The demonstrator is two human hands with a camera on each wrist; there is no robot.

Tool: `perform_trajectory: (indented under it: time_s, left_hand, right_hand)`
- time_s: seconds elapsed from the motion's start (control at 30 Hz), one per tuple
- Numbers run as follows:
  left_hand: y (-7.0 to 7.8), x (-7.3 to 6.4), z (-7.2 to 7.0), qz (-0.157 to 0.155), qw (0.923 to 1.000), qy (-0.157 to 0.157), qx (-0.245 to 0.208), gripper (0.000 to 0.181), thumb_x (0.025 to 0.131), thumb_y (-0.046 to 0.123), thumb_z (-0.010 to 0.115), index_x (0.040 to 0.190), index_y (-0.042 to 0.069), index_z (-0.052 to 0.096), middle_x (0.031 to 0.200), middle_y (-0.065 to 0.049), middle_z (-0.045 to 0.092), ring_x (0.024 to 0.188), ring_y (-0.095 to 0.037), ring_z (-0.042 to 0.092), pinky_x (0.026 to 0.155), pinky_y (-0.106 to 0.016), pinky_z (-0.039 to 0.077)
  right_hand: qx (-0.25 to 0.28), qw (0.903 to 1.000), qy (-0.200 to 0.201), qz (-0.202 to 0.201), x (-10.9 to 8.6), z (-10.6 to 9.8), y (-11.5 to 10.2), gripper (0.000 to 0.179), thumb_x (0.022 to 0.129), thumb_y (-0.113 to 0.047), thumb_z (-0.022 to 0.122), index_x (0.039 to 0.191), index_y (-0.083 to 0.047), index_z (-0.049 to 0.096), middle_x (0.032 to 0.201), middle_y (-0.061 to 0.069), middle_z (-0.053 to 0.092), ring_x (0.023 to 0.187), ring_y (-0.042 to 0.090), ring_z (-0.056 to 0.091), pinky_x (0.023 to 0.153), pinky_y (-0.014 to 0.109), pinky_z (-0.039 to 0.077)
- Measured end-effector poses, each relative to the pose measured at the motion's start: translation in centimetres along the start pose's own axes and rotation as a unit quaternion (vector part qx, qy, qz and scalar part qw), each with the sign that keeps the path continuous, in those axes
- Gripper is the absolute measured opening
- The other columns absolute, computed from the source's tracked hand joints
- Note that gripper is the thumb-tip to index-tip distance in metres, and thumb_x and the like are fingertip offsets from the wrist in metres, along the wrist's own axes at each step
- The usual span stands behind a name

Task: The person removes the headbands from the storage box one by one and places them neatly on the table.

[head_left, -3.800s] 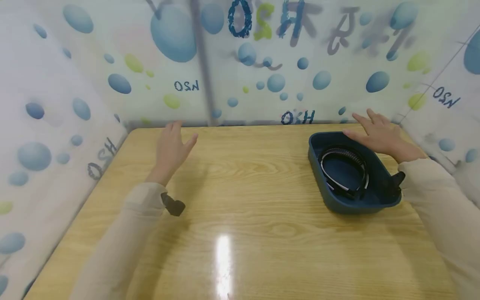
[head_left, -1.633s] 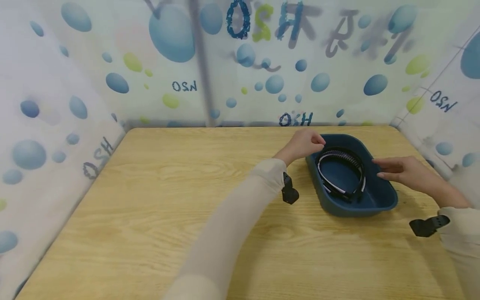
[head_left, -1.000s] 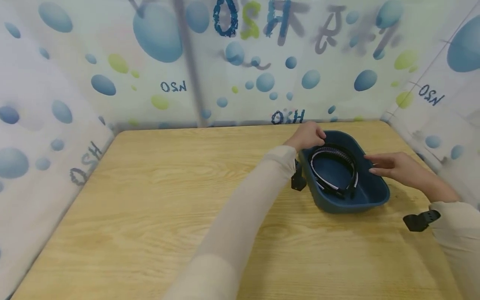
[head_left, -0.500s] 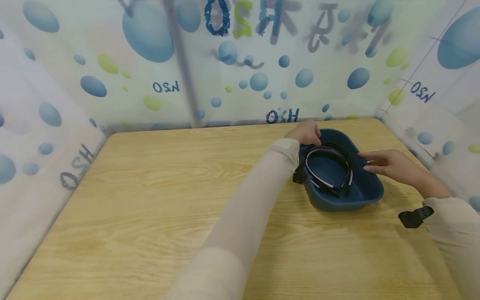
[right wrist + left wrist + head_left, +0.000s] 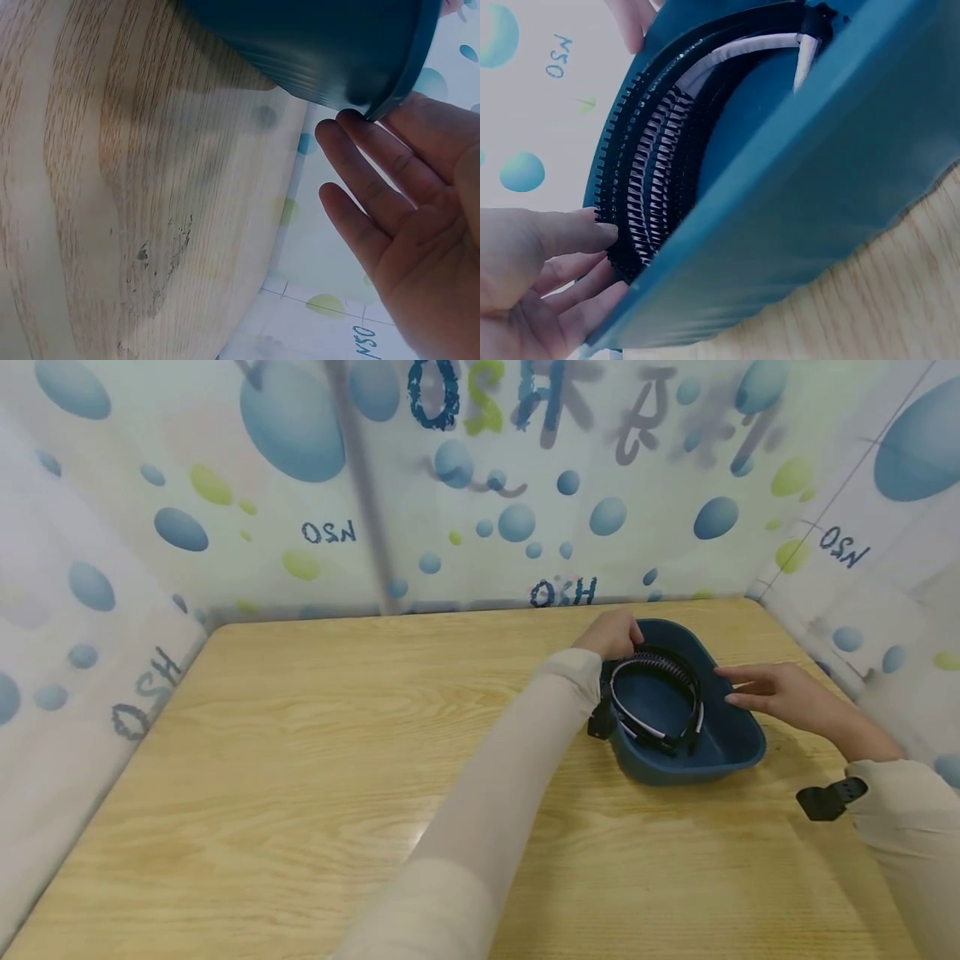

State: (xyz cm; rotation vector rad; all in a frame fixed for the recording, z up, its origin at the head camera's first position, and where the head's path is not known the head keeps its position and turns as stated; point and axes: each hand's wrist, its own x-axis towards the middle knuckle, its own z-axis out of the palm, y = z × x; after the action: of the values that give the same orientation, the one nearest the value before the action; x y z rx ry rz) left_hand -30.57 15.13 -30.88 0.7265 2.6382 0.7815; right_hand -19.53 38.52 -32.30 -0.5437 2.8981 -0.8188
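A dark blue plastic basin (image 5: 686, 770) with rounded corners stands at the right of the table. Inside it lie several nested hairbands (image 5: 663, 657), black and whitish, with rows of comb teeth showing in the left wrist view. My left hand (image 5: 611, 633) reaches over the basin's left rim. In the left wrist view its thumb (image 5: 604, 234) and fingers pinch the toothed band (image 5: 619, 176) of the outermost black hairband. My right hand (image 5: 787, 697) holds the basin's right rim, thumb inside and forefinger outside; the other fingers are nearly straight in the right wrist view.
A wood-grain table (image 5: 300, 760) extends left and in front of the basin. White cloth walls (image 5: 480, 485) with blue and green dots border its back and sides. Black camera mounts (image 5: 831, 799) sit on both wrists.
From hovering on the far left, my left hand has come to the basin and taken hold of a hairband. My right hand has moved down onto the right rim. The view has shifted slightly right.
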Motion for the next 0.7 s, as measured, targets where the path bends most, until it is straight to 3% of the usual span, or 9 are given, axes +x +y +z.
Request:
perform_trajectory:
  time_s: [0.07,0.2,0.27,0.3,0.43,0.6,0.7]
  left_hand:
    - [-0.14,-0.1,-0.02,0.003,1.0,0.006,-0.003,0.031,0.088,-0.001,0.056,0.115,0.012,0.066,0.117,0.002,0.06,0.112,-0.009,0.05,0.083,-0.017,0.044]
    - [-0.31,-0.24,-0.07,0.008,0.9998,0.016,-0.006,0.031,0.088,-0.001,0.056,0.114,0.011,0.067,0.117,0.002,0.061,0.113,-0.009,0.05,0.084,-0.017,0.044]
    - [-0.33,-0.27,-0.12,0.009,0.9998,0.02,-0.005,0.031,0.088,-0.001,0.056,0.114,0.012,0.067,0.117,0.002,0.061,0.113,-0.009,0.05,0.083,-0.017,0.044]
    - [-0.33,-0.27,-0.14,0.008,0.9997,0.022,-0.004,0.031,0.087,-0.001,0.057,0.114,0.012,0.067,0.117,0.003,0.06,0.113,-0.009,0.049,0.083,-0.017,0.044]
    - [-0.27,-0.34,-0.23,0.006,0.9996,0.026,-0.01,0.031,0.087,0.0,0.057,0.113,0.013,0.067,0.117,0.004,0.06,0.113,-0.009,0.049,0.082,-0.017,0.044]
    - [-0.26,-0.38,-0.32,0.01,0.9993,0.028,-0.021,0.03,0.087,0.001,0.059,0.113,0.012,0.067,0.116,0.003,0.06,0.113,-0.009,0.05,0.082,-0.017,0.044]
    - [-0.41,-0.4,-0.41,0.02,0.9991,0.029,-0.026,0.029,0.087,0.0,0.059,0.113,0.011,0.067,0.116,0.002,0.061,0.112,-0.01,0.051,0.081,-0.018,0.045]
  right_hand:
    - [0.001,1.0,0.0,0.0,0.02,-0.03,0.0,0.042,0.09,-0.008,0.059,0.127,0.009,0.049,0.123,0.033,0.047,0.096,0.039,0.058,0.069,0.039,0.052]
    - [0.002,1.0,0.001,0.001,0.12,-0.09,0.04,0.042,0.089,-0.008,0.06,0.127,0.008,0.05,0.123,0.033,0.048,0.091,0.01,0.062,0.068,0.036,0.052]
    - [0.002,1.0,0.001,0.002,0.19,-0.09,0.05,0.043,0.089,-0.009,0.06,0.127,0.008,0.05,0.123,0.033,0.048,0.09,0.006,0.061,0.068,0.036,0.052]
    - [0.001,1.0,0.0,0.002,0.22,-0.08,0.07,0.043,0.089,-0.009,0.06,0.127,0.008,0.05,0.123,0.033,0.048,0.09,0.006,0.061,0.068,0.036,0.052]
    - [-0.001,1.0,0.001,0.001,0.19,-0.06,0.08,0.042,0.089,-0.008,0.06,0.127,0.008,0.05,0.123,0.033,0.048,0.093,0.026,0.062,0.068,0.038,0.052]
    - [-0.001,1.0,0.005,0.0,0.05,-0.04,0.14,0.042,0.089,-0.007,0.06,0.126,0.008,0.05,0.122,0.033,0.048,0.093,0.027,0.062,0.068,0.036,0.052]
    - [0.001,1.0,0.005,-0.003,0.02,0.03,0.17,0.041,0.089,-0.006,0.059,0.126,0.009,0.05,0.122,0.034,0.048,0.095,0.038,0.06,0.067,0.037,0.052]
